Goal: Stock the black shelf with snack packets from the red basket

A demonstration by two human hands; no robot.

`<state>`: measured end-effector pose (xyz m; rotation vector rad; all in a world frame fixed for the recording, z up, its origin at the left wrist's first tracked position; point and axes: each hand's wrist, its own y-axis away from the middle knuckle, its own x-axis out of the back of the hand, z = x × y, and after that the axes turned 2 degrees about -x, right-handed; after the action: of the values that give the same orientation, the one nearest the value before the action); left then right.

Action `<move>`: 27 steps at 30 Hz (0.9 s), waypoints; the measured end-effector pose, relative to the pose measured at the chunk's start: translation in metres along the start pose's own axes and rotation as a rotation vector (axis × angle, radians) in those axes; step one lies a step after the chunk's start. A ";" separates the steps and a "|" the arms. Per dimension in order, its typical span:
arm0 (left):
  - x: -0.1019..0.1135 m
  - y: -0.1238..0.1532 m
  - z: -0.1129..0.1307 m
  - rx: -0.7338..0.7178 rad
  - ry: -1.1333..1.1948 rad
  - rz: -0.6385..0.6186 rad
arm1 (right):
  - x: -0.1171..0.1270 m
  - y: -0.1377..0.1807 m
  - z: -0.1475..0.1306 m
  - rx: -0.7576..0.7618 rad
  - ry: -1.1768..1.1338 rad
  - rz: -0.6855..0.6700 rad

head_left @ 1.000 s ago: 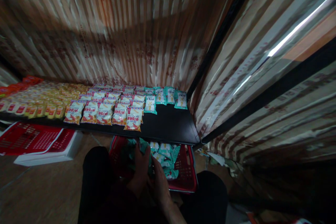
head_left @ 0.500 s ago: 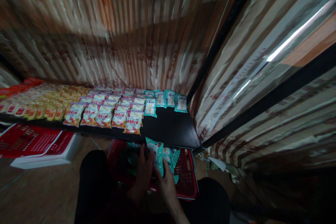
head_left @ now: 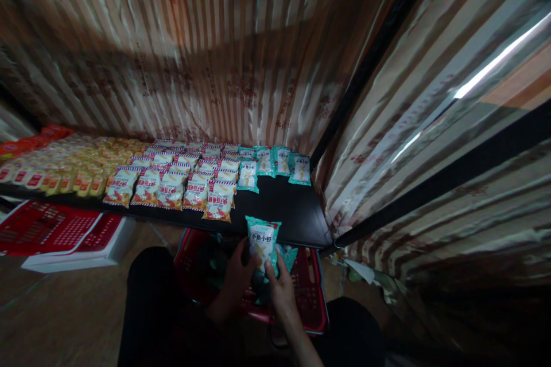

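Between my two hands is a teal and white snack bag, its printed front facing me. My left hand grips its left edge, and my right hand pinches the lower right side with the thumb on the front. Below them a red plastic basket holds more teal bags, partly hidden in shadow and by my hands. On the black shelf just ahead, several matching teal bags stand in rows at the right end.
Left of the teal bags stand rows of white and red snack bags, then small yellow packs and orange packs. A red basket lies at the lower left by a white box. A black post rises at the shelf's right corner.
The teal snack bag in my hands has been raised slightly and turned so its printed front shows. Both hands have shifted a little to the right with it.
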<state>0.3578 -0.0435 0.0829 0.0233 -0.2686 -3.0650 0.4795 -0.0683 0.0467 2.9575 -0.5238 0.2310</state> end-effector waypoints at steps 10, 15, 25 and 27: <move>-0.001 -0.016 0.002 -0.011 -0.086 0.112 | -0.005 -0.016 -0.020 0.039 0.022 -0.068; -0.003 -0.026 0.002 -0.001 -0.094 0.137 | -0.006 -0.025 -0.019 0.049 0.067 -0.094; -0.010 -0.047 0.011 -0.058 -0.236 0.123 | -0.003 -0.057 -0.031 0.041 0.155 -0.160; -0.012 -0.052 0.014 -0.074 -0.250 0.117 | -0.005 -0.065 -0.032 0.053 0.184 -0.144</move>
<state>0.3659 0.0110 0.0876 -0.3672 -0.1616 -2.9551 0.4935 -0.0017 0.0711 2.9664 -0.2845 0.5015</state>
